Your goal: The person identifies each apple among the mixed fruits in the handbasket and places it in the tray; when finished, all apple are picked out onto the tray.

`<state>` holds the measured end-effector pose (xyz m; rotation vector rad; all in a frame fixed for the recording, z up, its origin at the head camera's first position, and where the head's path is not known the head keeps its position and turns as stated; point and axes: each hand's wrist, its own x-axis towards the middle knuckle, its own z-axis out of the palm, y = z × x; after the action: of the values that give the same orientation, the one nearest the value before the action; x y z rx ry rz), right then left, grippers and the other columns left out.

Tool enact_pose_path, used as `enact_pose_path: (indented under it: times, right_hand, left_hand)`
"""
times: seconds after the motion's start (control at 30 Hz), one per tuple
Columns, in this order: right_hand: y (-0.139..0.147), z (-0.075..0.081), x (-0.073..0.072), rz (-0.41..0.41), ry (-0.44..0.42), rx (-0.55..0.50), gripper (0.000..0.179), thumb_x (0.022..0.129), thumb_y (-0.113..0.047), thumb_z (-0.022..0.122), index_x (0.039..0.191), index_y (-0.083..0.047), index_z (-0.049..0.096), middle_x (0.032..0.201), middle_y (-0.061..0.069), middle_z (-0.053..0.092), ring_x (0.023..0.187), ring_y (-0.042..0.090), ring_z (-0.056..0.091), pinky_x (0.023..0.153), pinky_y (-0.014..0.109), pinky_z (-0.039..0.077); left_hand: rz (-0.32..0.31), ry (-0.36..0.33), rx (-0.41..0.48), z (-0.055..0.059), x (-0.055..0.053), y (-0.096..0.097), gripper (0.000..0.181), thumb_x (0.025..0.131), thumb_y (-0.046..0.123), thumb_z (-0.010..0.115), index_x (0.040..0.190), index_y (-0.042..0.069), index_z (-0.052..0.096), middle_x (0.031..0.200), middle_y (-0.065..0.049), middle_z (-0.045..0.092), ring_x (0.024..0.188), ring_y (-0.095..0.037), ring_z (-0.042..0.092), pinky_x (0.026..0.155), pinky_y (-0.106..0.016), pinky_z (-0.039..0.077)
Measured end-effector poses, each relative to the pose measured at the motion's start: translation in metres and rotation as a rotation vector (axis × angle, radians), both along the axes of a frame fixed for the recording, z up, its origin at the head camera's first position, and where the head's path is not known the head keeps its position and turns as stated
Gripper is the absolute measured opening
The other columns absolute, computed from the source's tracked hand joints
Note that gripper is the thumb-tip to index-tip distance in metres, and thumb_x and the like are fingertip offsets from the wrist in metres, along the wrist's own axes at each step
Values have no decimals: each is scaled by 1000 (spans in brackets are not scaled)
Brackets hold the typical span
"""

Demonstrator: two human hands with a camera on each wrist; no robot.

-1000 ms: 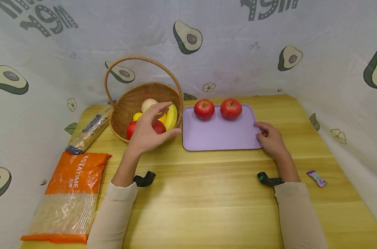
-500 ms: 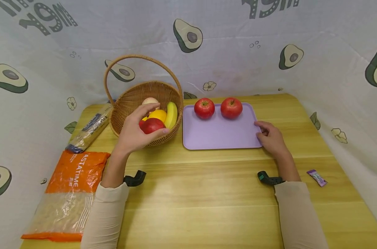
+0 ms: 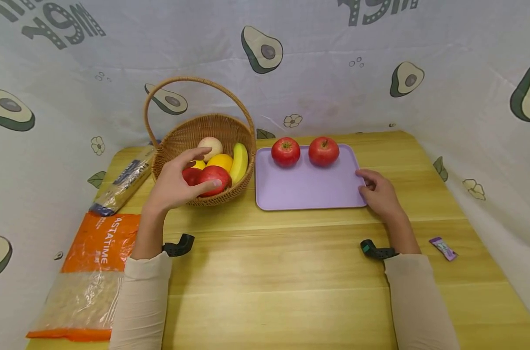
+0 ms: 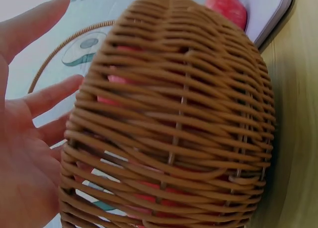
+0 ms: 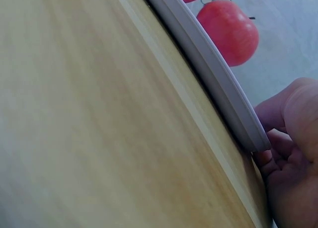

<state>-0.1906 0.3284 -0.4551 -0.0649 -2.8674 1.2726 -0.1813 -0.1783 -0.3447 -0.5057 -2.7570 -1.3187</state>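
My left hand [image 3: 170, 185] is over the left front of a wicker basket [image 3: 223, 127], thumb and fingers spread, holding nothing. Its thumb overlaps a red round fruit [image 3: 214, 178] in the head view. Beside that fruit lie a banana [image 3: 239, 163], an orange-yellow fruit [image 3: 221, 161] and a pale round fruit [image 3: 211, 148]. In the left wrist view the basket's woven side [image 4: 169, 118] fills the middle, with the fingers behind its rim. At the right edge of a lilac tray [image 3: 306, 189], my right hand [image 3: 380, 195] pinches the rim [image 5: 248, 123], thumb above and curled fingers below.
Two red apples [image 3: 285, 152] stand along the tray's far edge. Left of the basket lie a clear packet with blue ends [image 3: 127, 182] and an orange pasta bag [image 3: 87, 277]. A small purple wrapped sweet [image 3: 443, 248] lies at the right. A printed cloth hangs behind.
My left hand has moved left and slightly toward me across the basket, uncovering more of the fruit. The right hand stays at the tray's edge, and the tray has not moved.
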Motion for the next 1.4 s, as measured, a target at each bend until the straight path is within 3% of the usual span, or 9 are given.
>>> enact_pose_path:
  times: [0.23,0.4,0.63,0.73,1.17,1.4]
  right_hand:
    - [1,-2,-3,6,1,1,46,104,-8,51,150,-4,51,122,20,51,100,25,45,72,12,39]
    - [2,-1,-2,3,0,0,47,104,-7,51,150,-4,51,124,21,52,101,25,45,73,12,39]
    - [2,0,-1,2,-4,5,47,104,-7,51,150,-4,51,126,22,52,102,26,47,72,11,39]
    - [2,0,-1,3,-7,3,47,103,-6,51,150,-3,51,126,22,52,102,26,47,70,10,40]
    - [2,-2,-4,5,-10,1,47,103,-6,51,151,-4,51,127,22,52,103,26,46,70,9,40]
    - [2,-3,-4,7,-14,-5,47,104,-7,51,151,-4,50,129,22,51,105,27,45,71,7,39]
  left_hand:
    - [-13,1,-72,-3,-5,-6,72,85,40,82,147,17,55,149,-7,56,129,-35,56,104,-56,50]
    - [-10,-22,-150,-6,-7,-5,73,87,43,80,149,15,54,148,-11,57,123,-31,60,98,-53,54]
    - [-5,-45,-279,-9,-9,-2,77,89,51,73,152,13,50,150,-13,54,134,-36,46,104,-59,46]
    - [2,-51,-316,-12,-9,0,78,90,54,71,152,12,50,150,-11,54,136,-35,42,102,-58,48]
    - [24,-59,-453,-17,-12,0,72,91,67,62,136,10,65,131,-13,68,129,-36,43,95,-56,48]
    - [52,-125,-465,-16,-12,3,87,88,76,58,144,10,58,143,-18,57,132,-42,45,100,-59,46]
